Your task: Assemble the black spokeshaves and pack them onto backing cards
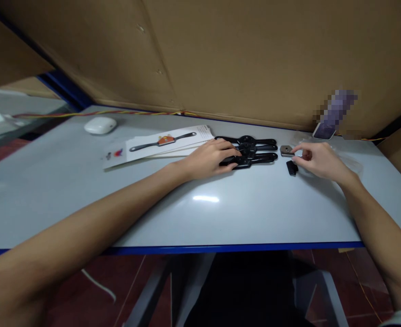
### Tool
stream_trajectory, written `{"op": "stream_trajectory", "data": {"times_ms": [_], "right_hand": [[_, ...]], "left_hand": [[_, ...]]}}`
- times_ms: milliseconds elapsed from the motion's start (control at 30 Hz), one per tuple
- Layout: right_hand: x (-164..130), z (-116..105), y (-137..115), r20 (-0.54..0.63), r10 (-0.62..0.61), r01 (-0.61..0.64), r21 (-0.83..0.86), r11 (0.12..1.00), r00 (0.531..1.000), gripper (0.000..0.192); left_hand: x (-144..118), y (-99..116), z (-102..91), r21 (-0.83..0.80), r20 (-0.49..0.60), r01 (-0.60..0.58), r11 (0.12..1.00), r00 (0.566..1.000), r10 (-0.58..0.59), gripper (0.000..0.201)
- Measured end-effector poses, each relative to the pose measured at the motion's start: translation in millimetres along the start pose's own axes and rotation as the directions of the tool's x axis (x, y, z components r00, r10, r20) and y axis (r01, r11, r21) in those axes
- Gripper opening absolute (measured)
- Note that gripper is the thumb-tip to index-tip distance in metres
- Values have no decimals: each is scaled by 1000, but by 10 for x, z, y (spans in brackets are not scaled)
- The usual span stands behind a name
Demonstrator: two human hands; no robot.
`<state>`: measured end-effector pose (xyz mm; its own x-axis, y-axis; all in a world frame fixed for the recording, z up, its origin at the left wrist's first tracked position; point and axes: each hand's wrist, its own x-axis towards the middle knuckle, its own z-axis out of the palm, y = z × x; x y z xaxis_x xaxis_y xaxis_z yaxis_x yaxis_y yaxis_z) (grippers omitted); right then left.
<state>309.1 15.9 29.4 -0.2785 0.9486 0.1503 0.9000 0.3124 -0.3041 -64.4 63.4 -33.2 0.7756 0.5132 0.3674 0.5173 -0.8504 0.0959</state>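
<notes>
Left hand (209,159): lies flat on the black tools (251,152), fingers spread, pressing, not gripping.
Right hand (318,160): pinches something tiny; I cannot tell what.
Around: black clip (292,168) at the hand's 8 o'clock, grey plate (286,150) at 10 o'clock.
Risk: the clip might get knocked off the table (84,190) by a quick hand.
Count: about three tools, one clip, one plate, one mouse (100,125).

The table (84,190) has a smooth, pale, slightly glossy top that mirrors a lamp, the black tool bodies (255,152) look like semi-gloss painted metal, the small plate (285,150) like dull grey metal, the leaflets (159,143) are printed paper, and the wall panels (241,54) matt brown cardboard.
</notes>
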Motion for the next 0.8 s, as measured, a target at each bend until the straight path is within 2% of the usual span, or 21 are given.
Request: {"op": "stream_trajectory", "data": {"times_ms": [100,200,300,400,533,633,800], "right_hand": [[0,34,-27,-242,60,-60,5,998,968,27],[-4,60,-20,-329,49,-41,31,999,943,30],[3,106,27,-256,-104,102,-22,995,961,31],[9,182,79,-88,-246,238,-95,967,965,40],[-7,251,102,102,-202,215,-151,965,974,54],[-15,250,76,144,-158,180,-154,972,977,56],[1,245,11,143,-137,158,-142,977,980,56]], "left_hand": [[-1,6,-10,10,2,-7,1000,1000,7,42],[-9,11,-11,39,-5,-33,999,999,33,42],[-19,18,0,84,-42,-63,994,997,67,40],[-20,44,6,160,-122,-116,980,983,136,33],[-3,122,-8,317,-244,-206,926,925,290,25],[11,211,-5,352,-289,-239,905,892,348,20],[30,322,44,166,-212,-296,941,921,327,25]]}}
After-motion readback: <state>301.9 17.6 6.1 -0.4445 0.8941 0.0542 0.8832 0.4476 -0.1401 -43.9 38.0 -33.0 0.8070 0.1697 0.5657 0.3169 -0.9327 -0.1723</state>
